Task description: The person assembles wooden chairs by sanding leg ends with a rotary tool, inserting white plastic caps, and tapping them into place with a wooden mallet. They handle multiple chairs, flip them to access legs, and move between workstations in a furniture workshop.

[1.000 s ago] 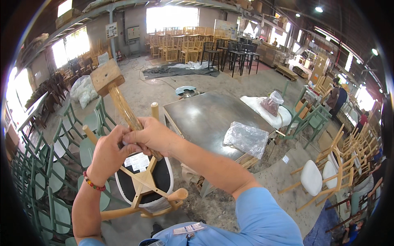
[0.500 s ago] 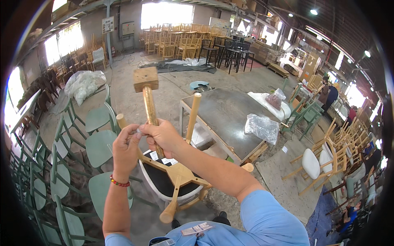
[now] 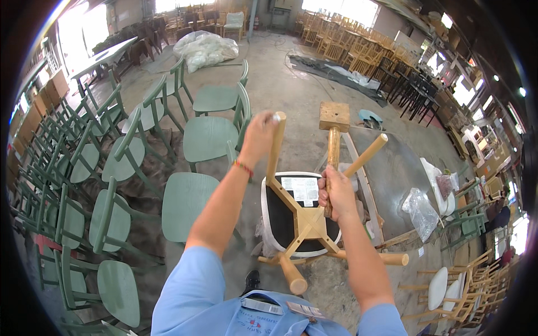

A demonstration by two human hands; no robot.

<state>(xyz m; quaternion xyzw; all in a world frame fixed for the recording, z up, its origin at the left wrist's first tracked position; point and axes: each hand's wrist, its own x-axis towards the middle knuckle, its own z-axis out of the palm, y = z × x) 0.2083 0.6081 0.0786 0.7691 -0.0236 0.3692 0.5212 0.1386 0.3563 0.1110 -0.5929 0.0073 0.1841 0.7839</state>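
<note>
My right hand [image 3: 338, 193] grips a wooden mallet [image 3: 334, 119] with its head above my fist; my left hand [image 3: 260, 136] is at the upturned chair [image 3: 311, 222]'s leg tip, green chairs [image 3: 209, 138] left of it.

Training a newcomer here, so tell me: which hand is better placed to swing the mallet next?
Likely the right hand: it already grips the mallet by its handle, while the left hand is at the tip of a chair leg.

Left hand [image 3: 259, 134] — blurred; white label [image 3: 301, 189] — print too small to read.
</note>
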